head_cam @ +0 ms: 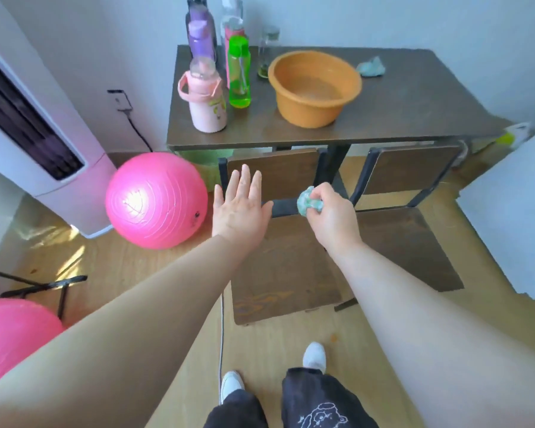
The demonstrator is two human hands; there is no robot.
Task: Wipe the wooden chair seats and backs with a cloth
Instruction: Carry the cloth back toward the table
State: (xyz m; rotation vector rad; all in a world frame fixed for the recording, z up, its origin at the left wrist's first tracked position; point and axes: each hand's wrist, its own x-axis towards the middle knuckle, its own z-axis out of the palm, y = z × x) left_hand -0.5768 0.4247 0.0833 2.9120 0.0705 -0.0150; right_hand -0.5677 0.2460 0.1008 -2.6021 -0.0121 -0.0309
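Observation:
Two dark wooden chairs with black metal frames stand side by side at the table, backs toward it. The left chair [278,273] lies below my hands; the right chair [411,242] is beside it. My right hand [328,217] grips a balled-up green cloth [308,202] above the gap between the left chair's back panel and seat. Over that chair's back at its left side, my left hand [241,208] is held out flat with fingers spread, holding nothing.
The dark table [414,103] carries an orange basin [315,88], a pink bottle [204,97], a green bottle [239,72], purple bottles and a second cloth [371,67]. Two pink exercise balls [156,200] lie on the wooden floor at left, beside a white tower unit [31,134].

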